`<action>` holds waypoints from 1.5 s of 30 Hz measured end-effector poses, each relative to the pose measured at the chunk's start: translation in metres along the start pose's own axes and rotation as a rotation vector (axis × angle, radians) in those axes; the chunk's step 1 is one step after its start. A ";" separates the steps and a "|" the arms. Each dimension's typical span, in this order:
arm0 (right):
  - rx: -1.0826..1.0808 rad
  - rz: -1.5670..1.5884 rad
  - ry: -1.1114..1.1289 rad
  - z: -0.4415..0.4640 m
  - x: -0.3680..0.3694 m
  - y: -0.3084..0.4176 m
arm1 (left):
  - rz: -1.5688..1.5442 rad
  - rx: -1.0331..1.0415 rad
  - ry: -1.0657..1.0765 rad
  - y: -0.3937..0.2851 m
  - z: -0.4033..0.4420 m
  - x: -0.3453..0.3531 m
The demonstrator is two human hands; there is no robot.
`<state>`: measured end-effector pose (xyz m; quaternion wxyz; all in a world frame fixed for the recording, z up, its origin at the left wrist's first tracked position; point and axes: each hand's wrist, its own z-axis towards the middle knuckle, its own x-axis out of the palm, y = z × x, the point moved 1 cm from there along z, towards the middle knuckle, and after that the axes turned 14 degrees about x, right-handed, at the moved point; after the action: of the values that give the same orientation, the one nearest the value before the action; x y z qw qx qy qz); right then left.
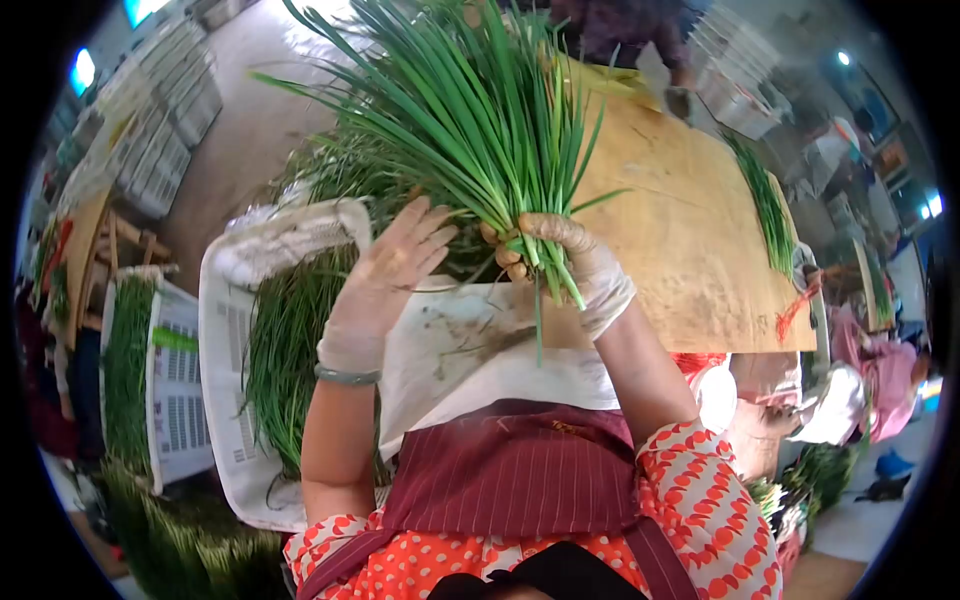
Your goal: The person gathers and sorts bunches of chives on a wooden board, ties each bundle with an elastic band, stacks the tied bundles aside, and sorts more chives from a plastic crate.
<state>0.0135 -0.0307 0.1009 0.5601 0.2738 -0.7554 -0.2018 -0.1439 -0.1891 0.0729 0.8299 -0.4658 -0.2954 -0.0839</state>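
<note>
A large bunch of garlic chives (490, 130) is gripped near its stem ends by my right hand (580, 255), which wears a thin, soiled glove. The leaves fan up and away from me, and a few stems poke out below the fingers. My left hand (395, 265), also gloved, is raised to the left of the bunch, fingers stretched out and holding nothing. Under my hands lies a white cloth (450, 340) with dirt and plant scraps on it. More loose greens (360, 170) are heaped behind my left hand.
A white plastic crate (225, 400) of greens stands at my left, with another crate (180, 400) beyond it. A wooden board (690, 240) at right carries a small chive bundle (765, 205) and red ties (797, 310). Stacked crates (165, 130) and another person (620, 30) are farther off.
</note>
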 end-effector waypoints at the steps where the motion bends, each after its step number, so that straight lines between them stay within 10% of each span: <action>1: 0.014 0.038 0.000 -0.014 -0.013 0.004 | -0.036 -0.075 -0.017 0.017 0.014 0.012; 7: -0.043 0.193 -0.222 -0.067 -0.089 -0.005 | -0.214 -0.386 0.135 0.126 0.077 0.036; 13: -0.064 0.269 -0.402 -0.071 -0.139 -0.041 | -0.223 -0.587 -0.196 0.184 0.098 0.059; 22: -0.042 -0.999 -1.088 -0.144 -0.179 0.028 | 0.015 -0.685 -0.207 0.183 0.123 0.048; 29: 0.237 -0.670 -0.992 -0.105 -0.181 0.086 | -0.075 -0.781 -0.257 0.185 0.137 0.046; 39: -0.229 -0.562 -0.629 -0.010 -0.132 0.075 | 0.134 -0.542 -0.308 0.169 0.150 0.055; 45: -0.695 -0.532 -0.451 -0.028 -0.074 0.111 | 0.247 -0.144 0.053 0.099 0.182 0.109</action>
<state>0.0358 0.1017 0.1220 0.3699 0.2036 -0.6498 -0.6320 -0.0895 0.0295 0.1346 0.8059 -0.5544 -0.2071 -0.0142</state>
